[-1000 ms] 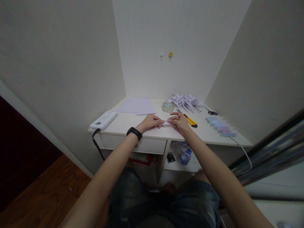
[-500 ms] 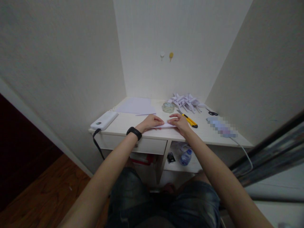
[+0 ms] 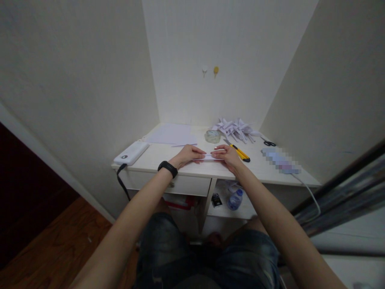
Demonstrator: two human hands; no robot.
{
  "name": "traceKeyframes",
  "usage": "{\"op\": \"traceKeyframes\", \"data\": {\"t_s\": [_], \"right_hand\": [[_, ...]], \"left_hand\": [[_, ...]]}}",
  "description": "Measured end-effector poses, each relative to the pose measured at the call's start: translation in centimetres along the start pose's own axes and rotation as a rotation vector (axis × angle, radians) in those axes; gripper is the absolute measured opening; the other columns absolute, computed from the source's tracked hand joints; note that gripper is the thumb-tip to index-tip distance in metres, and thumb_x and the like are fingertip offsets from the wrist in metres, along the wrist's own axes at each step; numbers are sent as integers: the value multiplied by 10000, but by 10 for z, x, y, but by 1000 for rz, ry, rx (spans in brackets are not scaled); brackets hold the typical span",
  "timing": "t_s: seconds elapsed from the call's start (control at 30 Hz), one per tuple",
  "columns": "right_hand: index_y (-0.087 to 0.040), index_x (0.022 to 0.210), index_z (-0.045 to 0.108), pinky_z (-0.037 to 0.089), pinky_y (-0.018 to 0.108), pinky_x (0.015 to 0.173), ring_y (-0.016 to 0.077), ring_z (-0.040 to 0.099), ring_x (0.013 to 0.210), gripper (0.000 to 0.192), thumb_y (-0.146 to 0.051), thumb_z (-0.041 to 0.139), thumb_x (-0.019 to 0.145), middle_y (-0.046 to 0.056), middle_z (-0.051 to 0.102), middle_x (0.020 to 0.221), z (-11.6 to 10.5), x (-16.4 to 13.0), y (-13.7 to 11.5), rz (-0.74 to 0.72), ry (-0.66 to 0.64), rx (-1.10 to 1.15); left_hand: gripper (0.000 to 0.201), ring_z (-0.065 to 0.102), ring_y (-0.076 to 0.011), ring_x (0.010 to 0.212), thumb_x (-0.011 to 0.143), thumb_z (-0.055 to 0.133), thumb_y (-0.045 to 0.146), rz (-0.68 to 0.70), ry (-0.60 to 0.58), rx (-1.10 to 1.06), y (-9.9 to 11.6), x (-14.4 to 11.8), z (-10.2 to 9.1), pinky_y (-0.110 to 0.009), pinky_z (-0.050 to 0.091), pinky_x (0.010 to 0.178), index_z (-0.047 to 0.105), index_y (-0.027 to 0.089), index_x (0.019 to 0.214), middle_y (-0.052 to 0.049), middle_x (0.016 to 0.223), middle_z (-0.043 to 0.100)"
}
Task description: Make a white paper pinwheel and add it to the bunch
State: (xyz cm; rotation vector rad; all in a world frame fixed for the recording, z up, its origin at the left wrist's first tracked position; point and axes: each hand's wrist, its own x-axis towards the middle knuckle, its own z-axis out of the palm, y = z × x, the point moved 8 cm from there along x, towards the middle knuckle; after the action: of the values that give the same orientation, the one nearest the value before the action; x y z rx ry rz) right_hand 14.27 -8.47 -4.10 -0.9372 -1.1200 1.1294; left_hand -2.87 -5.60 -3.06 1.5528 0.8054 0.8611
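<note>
A narrow folded strip of white paper [image 3: 209,157] lies across the front of the desk between my two hands. My left hand [image 3: 192,154] grips its left end, thumb and fingers closed on it; a black band circles that wrist. At the other end, my right hand [image 3: 226,154] pinches the paper, and its fingertips partly hide the strip. Just beyond my right hand is a yellow utility knife [image 3: 240,153] with its blade out. A roll of clear tape [image 3: 212,136] sits behind the hands.
Folded white paper pieces [image 3: 236,129] are heaped at the back, with black scissors [image 3: 268,143] to their right. Paper sheets [image 3: 171,133] lie back left, near a white power bank [image 3: 131,153] with a cable. A blurred-out device [image 3: 279,160] is at right. Below stands a bottle [image 3: 235,200].
Both hands keep hold of the paper strip in nearly the same spot. The left hand and wrist have shifted very slightly left, and the fingers have moved a little along the paper.
</note>
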Motion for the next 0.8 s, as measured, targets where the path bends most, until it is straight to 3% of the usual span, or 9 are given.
{"op": "traceKeyframes", "data": {"t_s": [0.17,0.37,0.57,0.8], "right_hand": [[-193,830,643,557,301,643,189,708,686,476,-214,901,431,42,764,753,0,-1,-2,-1,7,-14],[-192,852,652,537,283,676,173,702,714,472,-172,881,440,43,769,778,0,-1,-3,-21,-9,3],[-204,851,651,539,262,627,173,702,707,449,-123,848,455,44,772,799,-2,0,-1,21,-17,34],[-209,796,647,582,270,622,188,712,767,377,-64,804,485,38,772,833,-3,-3,-2,58,-6,65]], "left_hand": [[338,646,-114,573,638,848,141,4,-5,62,2,-1,2,-244,571,582,761,58,954,-92,730,734],[262,663,-141,566,754,786,279,-20,-38,155,2,-3,4,-219,528,494,763,64,902,-104,707,726],[283,682,-145,646,716,815,248,-17,-101,-8,1,-4,4,-225,558,552,764,61,922,-129,827,739],[316,720,-179,703,700,799,129,-34,-46,-130,-4,-1,-5,-250,592,617,751,68,1007,-160,935,743]]}}
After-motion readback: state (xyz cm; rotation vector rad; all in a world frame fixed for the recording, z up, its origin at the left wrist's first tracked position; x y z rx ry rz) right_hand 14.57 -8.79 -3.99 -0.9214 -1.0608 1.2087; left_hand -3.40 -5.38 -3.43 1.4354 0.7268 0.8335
